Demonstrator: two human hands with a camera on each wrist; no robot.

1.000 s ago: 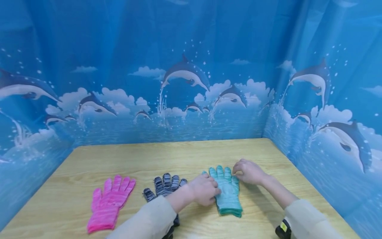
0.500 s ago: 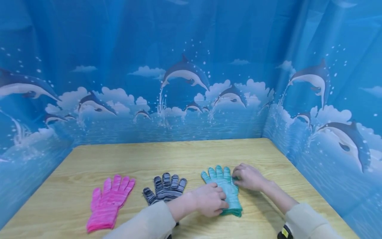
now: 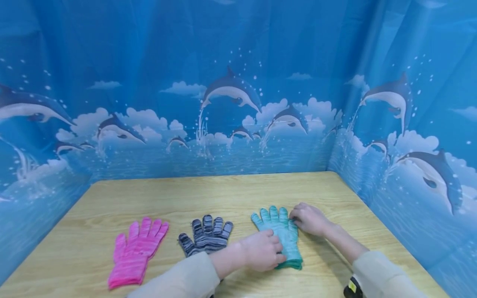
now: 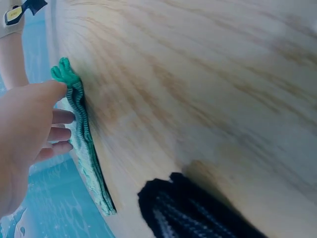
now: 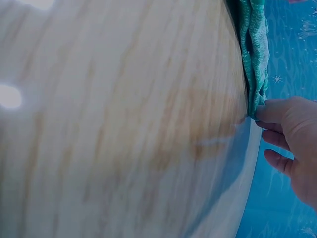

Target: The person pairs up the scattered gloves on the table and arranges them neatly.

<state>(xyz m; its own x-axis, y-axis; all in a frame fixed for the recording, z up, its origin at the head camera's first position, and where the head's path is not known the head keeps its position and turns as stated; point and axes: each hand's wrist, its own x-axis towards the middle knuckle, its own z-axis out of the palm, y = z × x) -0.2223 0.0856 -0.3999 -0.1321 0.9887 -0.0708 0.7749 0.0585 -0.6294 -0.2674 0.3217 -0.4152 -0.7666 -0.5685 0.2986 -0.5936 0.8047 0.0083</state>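
A teal knit glove (image 3: 285,234) lies flat on the table with its fingers pointing away; its cuff looks layered in the left wrist view. My left hand (image 3: 262,250) rests on the glove's left side near the cuff. In the left wrist view, the thumb of that hand (image 4: 25,129) touches the cuff while the other fingers lie loosely on the knit. At the glove's outer right finger is my right hand (image 3: 308,219). Seen from the right wrist, this hand (image 5: 292,131) pinches the glove's edge (image 5: 257,94) between thumb and forefinger.
A black-and-grey striped glove (image 3: 208,238) lies left of the teal one, partly hidden by my left arm. Farther left is a pink glove (image 3: 136,256). The wooden table (image 3: 179,194) meets blue dolphin-print curtains (image 3: 223,157) at the back and sides.
My left hand has slid down the teal glove from its finger side to near the cuff. My right hand has shifted slightly toward me, onto the glove's outer finger. The gloves have barely moved.
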